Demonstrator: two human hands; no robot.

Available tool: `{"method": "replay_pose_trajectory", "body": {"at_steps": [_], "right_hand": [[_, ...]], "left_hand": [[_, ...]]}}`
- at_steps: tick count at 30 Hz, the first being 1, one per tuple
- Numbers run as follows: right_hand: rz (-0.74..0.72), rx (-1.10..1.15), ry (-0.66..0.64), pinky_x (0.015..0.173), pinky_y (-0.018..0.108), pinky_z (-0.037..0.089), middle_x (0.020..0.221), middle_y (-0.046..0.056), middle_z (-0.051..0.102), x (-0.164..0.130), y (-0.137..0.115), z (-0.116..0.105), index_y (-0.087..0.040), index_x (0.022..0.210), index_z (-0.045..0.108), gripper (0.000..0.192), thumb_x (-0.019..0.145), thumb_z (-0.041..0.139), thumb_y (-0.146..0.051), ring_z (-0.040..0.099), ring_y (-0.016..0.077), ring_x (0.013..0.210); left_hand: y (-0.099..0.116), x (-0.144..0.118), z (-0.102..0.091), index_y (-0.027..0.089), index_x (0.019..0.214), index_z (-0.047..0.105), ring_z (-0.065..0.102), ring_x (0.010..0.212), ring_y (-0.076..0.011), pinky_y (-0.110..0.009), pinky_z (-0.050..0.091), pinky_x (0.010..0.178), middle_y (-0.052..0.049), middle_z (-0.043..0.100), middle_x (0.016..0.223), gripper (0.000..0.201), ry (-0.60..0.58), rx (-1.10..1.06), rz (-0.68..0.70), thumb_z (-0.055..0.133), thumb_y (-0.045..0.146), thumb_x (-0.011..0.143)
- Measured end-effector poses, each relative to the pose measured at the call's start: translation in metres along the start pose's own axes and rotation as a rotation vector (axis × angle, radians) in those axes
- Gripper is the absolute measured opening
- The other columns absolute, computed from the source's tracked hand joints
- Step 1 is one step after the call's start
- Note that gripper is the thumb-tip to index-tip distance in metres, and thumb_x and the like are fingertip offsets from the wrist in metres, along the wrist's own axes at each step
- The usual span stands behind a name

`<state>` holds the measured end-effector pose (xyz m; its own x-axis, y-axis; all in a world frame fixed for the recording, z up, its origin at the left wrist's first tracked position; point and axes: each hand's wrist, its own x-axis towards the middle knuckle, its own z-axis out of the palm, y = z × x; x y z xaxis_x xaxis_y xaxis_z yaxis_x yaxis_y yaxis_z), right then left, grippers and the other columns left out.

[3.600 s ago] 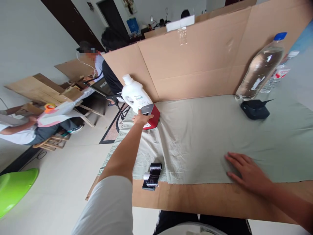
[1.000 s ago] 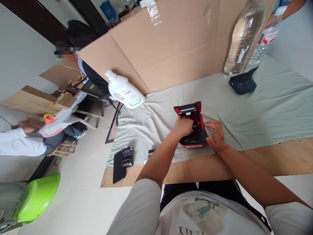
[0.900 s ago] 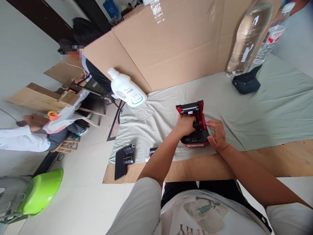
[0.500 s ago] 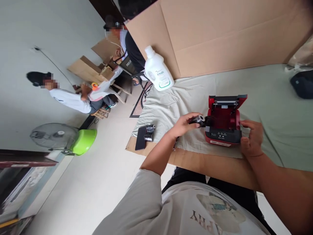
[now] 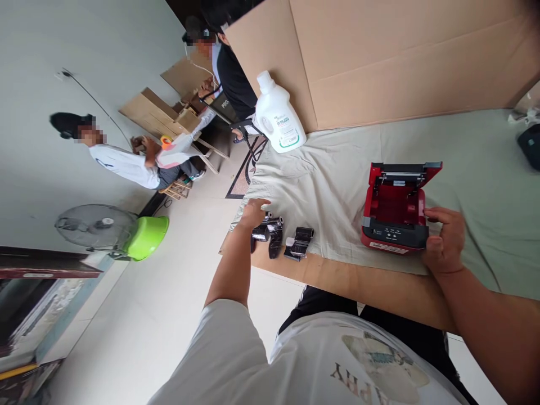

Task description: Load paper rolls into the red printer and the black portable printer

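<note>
A small red and black thermal printer [image 5: 394,211] stands on the cloth with its lid raised and its red inner bay showing. My right hand [image 5: 446,239] grips its right side, thumb by the front corner. Further left, my left hand [image 5: 254,212] hovers over small black rolls [image 5: 261,232], its index finger stretched out; the other fingers are partly hidden. One black roll [image 5: 275,233] has a loose tail hanging toward the table edge. Beside it lies another black roll [image 5: 301,241] with a whitish piece. A dark phone [image 5: 253,246] is mostly covered by my wrist and the rolls.
A white detergent bottle [image 5: 280,115] stands at the back left before a cardboard panel [image 5: 379,62]. The wooden table edge [image 5: 337,275] runs in front of me. Other people sit at a low table with cardboard boxes. A fan [image 5: 95,228] and green basin [image 5: 147,239] are on the floor.
My left hand has moved left from the printer to the rolls. The black roll it held now appears to lie among them. My right hand stays at the printer.
</note>
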<state>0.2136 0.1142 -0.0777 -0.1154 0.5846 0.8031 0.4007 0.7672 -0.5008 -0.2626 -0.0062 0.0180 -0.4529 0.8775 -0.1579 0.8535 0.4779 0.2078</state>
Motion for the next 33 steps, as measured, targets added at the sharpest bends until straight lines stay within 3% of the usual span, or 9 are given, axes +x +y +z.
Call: {"method": "replay_pose_trajectory", "body": {"at_steps": [4,9,13,16,21,24,26,29,33], "right_hand": [[0.026,-0.002,-0.004,0.083,0.054,0.047,0.099,0.015,0.063,0.001,-0.002,0.000,-0.023,0.106,0.059,0.054,0.092,0.031,-0.066,0.061,0.0339,0.097],[0.003,0.013,-0.010,0.082,0.052,0.049,0.100,0.015,0.063,0.005,-0.009,-0.002,-0.022,0.108,0.059,0.048,0.094,0.032,-0.059,0.061,0.0323,0.096],[-0.038,0.029,-0.003,0.082,0.049,0.051,0.101,0.015,0.064,0.008,-0.012,-0.002,-0.021,0.110,0.060,0.043,0.095,0.035,-0.052,0.061,0.0309,0.098],[-0.030,0.035,-0.004,0.083,0.049,0.051,0.102,0.015,0.063,0.008,-0.013,-0.002,-0.020,0.110,0.060,0.042,0.096,0.036,-0.051,0.061,0.0304,0.099],[0.015,0.061,-0.019,0.081,0.047,0.053,0.106,0.014,0.062,0.006,-0.015,-0.002,-0.019,0.113,0.061,0.040,0.095,0.039,-0.048,0.060,0.0291,0.100],[0.035,0.089,-0.020,0.083,0.048,0.053,0.108,0.013,0.061,0.005,-0.015,-0.002,-0.020,0.115,0.061,0.040,0.096,0.040,-0.048,0.060,0.0292,0.102],[0.038,0.104,-0.029,0.083,0.048,0.053,0.109,0.013,0.061,0.005,-0.015,-0.002,-0.020,0.116,0.060,0.040,0.096,0.040,-0.049,0.059,0.0290,0.103],[0.042,0.119,-0.041,0.083,0.047,0.053,0.109,0.013,0.061,0.005,-0.014,-0.003,-0.021,0.117,0.060,0.041,0.096,0.040,-0.051,0.059,0.0285,0.103],[0.040,0.146,-0.042,0.085,0.046,0.053,0.108,0.012,0.059,0.008,-0.015,-0.005,-0.020,0.118,0.058,0.041,0.096,0.042,-0.051,0.058,0.0271,0.103]], "left_hand": [[-0.012,0.000,0.011,0.021,0.109,0.070,0.045,0.131,-0.0345,-0.052,0.031,0.110,-0.010,0.066,0.127,0.052,-0.074,0.117,-0.037,0.058,0.003,0.063],[-0.008,-0.003,0.018,0.022,0.109,0.069,0.046,0.129,-0.0324,-0.049,0.030,0.112,-0.011,0.067,0.122,0.047,-0.016,0.138,-0.030,0.059,0.007,0.067],[0.000,-0.006,-0.020,0.015,0.117,0.065,0.050,0.125,-0.0322,-0.045,0.036,0.110,-0.016,0.062,0.127,0.044,0.156,0.125,-0.056,0.056,0.014,0.075],[0.022,-0.021,-0.053,0.016,0.118,0.064,0.060,0.111,-0.0300,-0.041,0.047,0.099,-0.013,0.066,0.115,0.042,0.227,-0.109,0.109,0.059,0.028,0.079],[0.113,-0.063,-0.065,0.025,0.093,0.075,0.070,0.079,-0.0272,-0.033,0.055,0.066,-0.007,0.071,0.078,0.054,-0.382,-0.476,0.772,0.084,0.059,0.052],[0.189,-0.071,-0.046,0.024,0.104,0.074,0.071,0.087,-0.0246,-0.032,0.056,0.075,-0.008,0.074,0.093,0.039,-0.715,-0.536,0.907,0.078,0.045,0.071],[0.235,-0.064,-0.026,0.024,0.113,0.069,0.068,0.100,-0.0247,-0.036,0.054,0.089,-0.007,0.072,0.108,0.033,-0.668,-0.615,0.904,0.068,0.032,0.081],[0.287,-0.043,0.008,0.023,0.113,0.066,0.064,0.108,-0.0286,-0.043,0.046,0.101,-0.007,0.070,0.113,0.036,-0.436,-0.507,0.870,0.067,0.017,0.077],[0.319,-0.020,0.044,0.018,0.093,0.066,0.065,0.103,-0.0351,-0.048,0.042,0.102,-0.010,0.071,0.093,0.026,-0.357,-0.139,0.755,0.071,0.008,0.069]]}}
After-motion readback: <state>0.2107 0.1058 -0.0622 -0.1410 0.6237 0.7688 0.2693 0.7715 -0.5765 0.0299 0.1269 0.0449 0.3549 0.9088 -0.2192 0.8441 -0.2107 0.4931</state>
